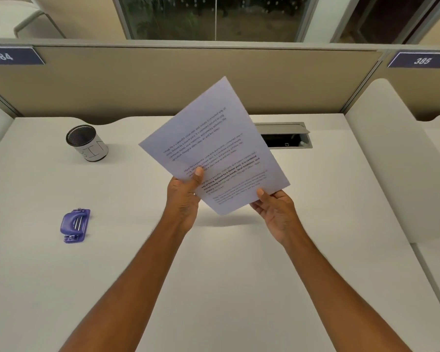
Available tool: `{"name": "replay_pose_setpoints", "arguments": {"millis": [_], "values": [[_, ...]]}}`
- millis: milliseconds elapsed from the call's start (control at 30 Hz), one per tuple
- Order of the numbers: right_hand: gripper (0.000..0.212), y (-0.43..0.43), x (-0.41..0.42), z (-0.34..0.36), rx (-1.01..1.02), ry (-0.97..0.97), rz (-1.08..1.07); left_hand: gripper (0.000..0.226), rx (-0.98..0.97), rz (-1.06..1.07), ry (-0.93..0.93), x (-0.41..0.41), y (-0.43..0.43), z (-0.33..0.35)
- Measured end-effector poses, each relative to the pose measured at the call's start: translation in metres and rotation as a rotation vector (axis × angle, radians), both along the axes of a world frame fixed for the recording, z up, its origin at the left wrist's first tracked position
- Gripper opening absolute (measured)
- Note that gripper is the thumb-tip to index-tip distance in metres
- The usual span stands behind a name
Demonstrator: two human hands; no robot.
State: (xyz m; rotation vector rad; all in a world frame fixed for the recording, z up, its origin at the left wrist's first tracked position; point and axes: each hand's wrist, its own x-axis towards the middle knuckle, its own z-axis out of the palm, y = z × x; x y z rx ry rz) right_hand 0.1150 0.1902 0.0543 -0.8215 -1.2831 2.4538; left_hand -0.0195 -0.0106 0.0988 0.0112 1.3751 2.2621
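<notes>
A white sheet of paper (214, 138) with printed text is held up above the white desk (214, 275), tilted to the right. My left hand (184, 201) pinches its lower left edge, thumb on the printed face. My right hand (274, 212) pinches the bottom right edge, thumb on top and fingers behind the sheet. A blue hole punch (75, 226) lies on the desk at the left. A black mesh cup (87, 143) wrapped in a white label reading "BIN" stands at the back left.
A beige partition (137, 82) with number tags 384 and 385 closes the desk's far side. An open cable hatch (285, 135) sits at the back right, partly behind the sheet. A white divider (391, 161) bounds the right side.
</notes>
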Motion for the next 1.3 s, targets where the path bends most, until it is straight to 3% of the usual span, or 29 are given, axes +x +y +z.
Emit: {"name": "replay_pose_setpoints", "arguments": {"millis": [133, 333, 433, 533, 700, 867, 1167, 1300], "values": [[0.058, -0.014, -0.014, 0.011, -0.08, 0.106, -0.056, 0.056, 0.063, 0.007, -0.082, 0.007, 0.006, -0.011], [0.047, 0.003, -0.013, 0.016, 0.09, 0.01, -0.073, 0.056, 0.124, 0.061, -0.217, 0.0, -0.014, -0.025], [0.044, 0.021, -0.003, 0.018, 0.165, -0.039, -0.074, 0.041, 0.039, 0.099, -0.188, -0.023, -0.039, -0.029], [0.04, 0.037, 0.005, 0.021, 0.251, -0.071, -0.044, 0.018, -0.183, 0.017, -0.055, -0.041, -0.06, -0.031], [0.028, 0.042, 0.009, 0.024, 0.416, -0.139, 0.049, 0.047, -0.338, -0.29, 0.11, -0.046, -0.062, -0.031], [0.027, 0.033, 0.008, 0.02, 0.477, -0.17, 0.071, 0.064, -0.366, -0.214, 0.122, -0.033, -0.053, -0.037], [0.04, 0.023, 0.017, -0.012, 0.465, -0.234, 0.051, 0.039, -0.415, -0.146, 0.136, -0.011, -0.054, -0.054], [0.038, 0.026, 0.015, -0.013, 0.468, -0.219, 0.046, 0.039, -0.415, -0.109, 0.139, -0.011, -0.051, -0.053]]}}
